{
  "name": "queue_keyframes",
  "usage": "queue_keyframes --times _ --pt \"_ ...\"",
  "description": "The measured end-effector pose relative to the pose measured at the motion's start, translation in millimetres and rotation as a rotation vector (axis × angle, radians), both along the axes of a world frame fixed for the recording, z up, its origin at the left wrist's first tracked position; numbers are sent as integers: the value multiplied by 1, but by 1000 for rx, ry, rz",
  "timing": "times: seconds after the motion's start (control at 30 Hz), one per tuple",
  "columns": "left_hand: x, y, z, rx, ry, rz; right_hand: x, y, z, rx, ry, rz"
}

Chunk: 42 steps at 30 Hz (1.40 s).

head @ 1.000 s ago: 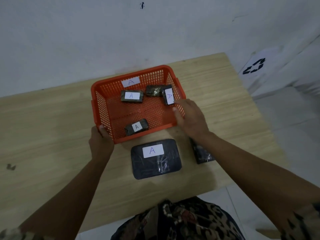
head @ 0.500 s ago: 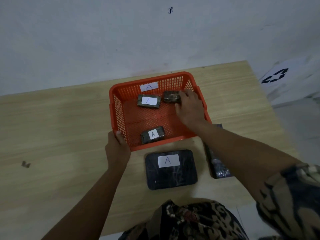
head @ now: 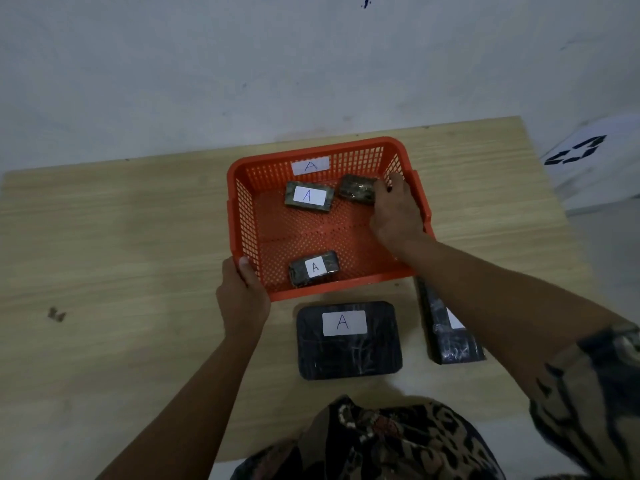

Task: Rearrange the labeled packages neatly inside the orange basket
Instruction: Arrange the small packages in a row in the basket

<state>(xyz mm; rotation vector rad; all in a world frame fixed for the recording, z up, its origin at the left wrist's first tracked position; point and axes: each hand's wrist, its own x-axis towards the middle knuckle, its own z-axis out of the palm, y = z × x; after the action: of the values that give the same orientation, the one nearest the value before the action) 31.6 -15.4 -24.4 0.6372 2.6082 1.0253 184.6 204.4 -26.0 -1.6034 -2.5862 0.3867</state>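
Observation:
An orange basket (head: 239,216) with an "A" label on its far wall sits on the wooden table. Inside lie a small package labelled A (head: 308,196) at the back, another labelled package (head: 314,268) at the front, and an unlabelled-side package (head: 356,189) at the back right. My right hand (head: 394,213) is inside the basket, fingers around that back-right package; a further package seen earlier is hidden under it. My left hand (head: 242,289) grips the basket's near-left corner.
A large dark package labelled A (head: 348,339) lies on the table in front of the basket. A second dark package (head: 446,327) lies to its right, partly under my right forearm. The table's right edge is close by.
My right hand went from the basket's right rim into the basket and settled over the back-right packages. My left hand has kept its hold on the corner. The view shifted.

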Motion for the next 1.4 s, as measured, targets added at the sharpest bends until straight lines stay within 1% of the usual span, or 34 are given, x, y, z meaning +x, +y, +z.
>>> queue_keyframes --times 0.1,0.23,0.3,0.33,0.4,0.47,0.57,0.63,0.77,0.83,0.93,1.03,1.1,1.2,1.27,1.33,1.4 --pt "0 0 0 3 1 -10 3 -9 1 -45 18 12" --pt "1 0 3 10 -12 -10 9 -13 11 -186 131 60" --pt "2 0 4 8 -16 1 10 -13 19 -376 100 148" --pt "2 0 3 11 -16 2 10 -13 21 -476 54 201" --pt "0 -1 3 17 -17 -3 9 -13 21 -594 -56 301" --pt "-1 -1 1 19 -23 -9 8 -15 19 -641 -138 355" --pt "-1 -1 1 16 -20 -10 4 -17 16 -637 -195 336" --pt "-1 -1 0 18 -18 -10 4 -15 14 -660 -177 316" --pt "0 -2 1 22 -20 -14 9 -12 16 -778 -92 322" --pt "0 -2 1 24 -28 -12 11 -12 18 -765 -91 337" --pt "0 -1 1 19 -28 -14 13 -8 22 -623 -210 393" --pt "0 -1 2 19 -23 -12 16 -4 27 -640 -333 392" --pt "1 -1 3 14 -25 -11 18 -2 30 -687 -330 358" --pt "1 0 2 16 -24 -12 19 0 34 -759 -250 307" --pt "1 0 1 11 -24 -6 20 -2 31 -738 -223 269" --pt "1 -1 1 13 -20 -8 19 -6 26 -675 -213 238" --pt "0 -1 0 17 -20 -9 16 -9 23 -624 -247 233"
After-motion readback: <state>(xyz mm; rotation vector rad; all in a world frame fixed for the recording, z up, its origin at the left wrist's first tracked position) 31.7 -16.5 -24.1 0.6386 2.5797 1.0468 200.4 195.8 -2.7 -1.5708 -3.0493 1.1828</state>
